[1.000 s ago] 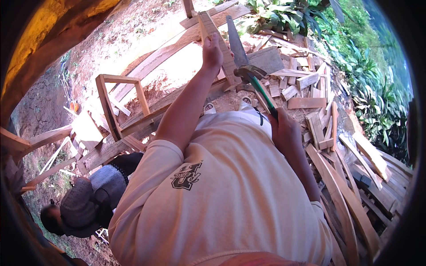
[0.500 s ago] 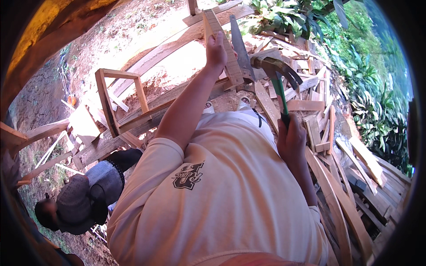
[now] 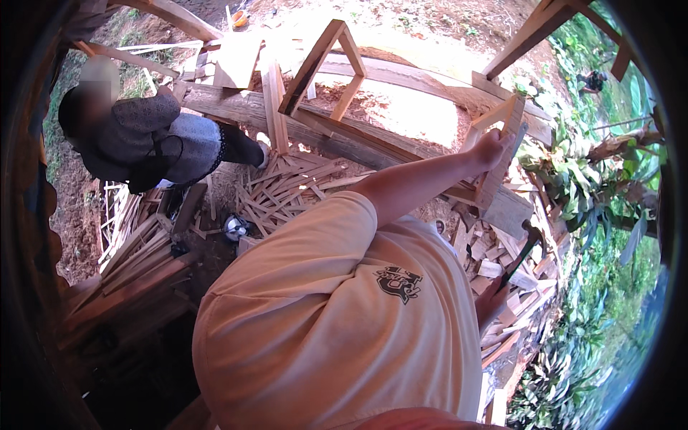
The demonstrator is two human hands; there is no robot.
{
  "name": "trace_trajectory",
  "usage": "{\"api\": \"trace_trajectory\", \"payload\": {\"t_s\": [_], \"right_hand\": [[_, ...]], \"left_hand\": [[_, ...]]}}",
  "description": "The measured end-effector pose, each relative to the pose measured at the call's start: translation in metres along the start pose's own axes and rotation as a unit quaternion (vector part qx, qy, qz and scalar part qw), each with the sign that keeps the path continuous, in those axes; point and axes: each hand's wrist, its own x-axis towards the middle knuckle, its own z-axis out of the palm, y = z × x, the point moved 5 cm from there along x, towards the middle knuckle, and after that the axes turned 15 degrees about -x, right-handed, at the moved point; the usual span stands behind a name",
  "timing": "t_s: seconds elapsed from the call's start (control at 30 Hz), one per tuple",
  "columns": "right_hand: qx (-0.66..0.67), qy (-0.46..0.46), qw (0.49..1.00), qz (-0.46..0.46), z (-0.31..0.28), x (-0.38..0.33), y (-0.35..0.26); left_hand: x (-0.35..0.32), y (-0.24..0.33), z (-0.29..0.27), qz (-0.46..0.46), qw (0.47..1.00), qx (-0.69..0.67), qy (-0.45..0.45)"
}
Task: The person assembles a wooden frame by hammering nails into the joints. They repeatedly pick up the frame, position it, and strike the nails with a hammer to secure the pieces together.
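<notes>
L hand (image 3: 489, 149) grips wood frame (image 3: 502, 143); R hand (image 3: 491, 301) clasps hammer (image 3: 522, 251); scrap slats (image 3: 294, 186) nearby.

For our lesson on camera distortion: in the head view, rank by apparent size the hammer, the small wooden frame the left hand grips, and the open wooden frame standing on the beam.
1. Open wooden frame on the beam
2. Small wooden frame, gripped by the left hand; fisheye bending makes the gap unsure
3. Hammer, partly hidden, in the right hand

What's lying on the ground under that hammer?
Under the hammer in the right hand lies a heap of short wood offcuts. The person's shirt hides the near part of the heap, and the ground beneath cannot be seen.
</notes>
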Motion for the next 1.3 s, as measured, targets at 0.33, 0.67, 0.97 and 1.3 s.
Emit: {"api": "trace_trajectory", "payload": {"t_s": [0.33, 0.67, 0.97, 1.3], "right_hand": [[-0.091, -0.203, 0.969, 0.106, 0.130, 0.091, 0.161], [-0.147, -0.294, 0.941, 0.077, 0.189, 0.100, 0.110], [-0.207, -0.343, 0.911, 0.097, 0.227, 0.018, 0.029], [-0.242, -0.375, 0.886, 0.122, 0.232, -0.056, -0.029]], "left_hand": [[-0.161, 0.197, -0.035, 0.300, 0.880, 0.351, 0.109], [-0.417, 0.313, -0.414, 0.351, 0.714, 0.115, 0.595], [-0.367, 0.207, -0.658, 0.125, 0.678, 0.347, 0.636], [-0.296, 0.187, -0.717, 0.023, 0.655, 0.412, 0.632]]}}
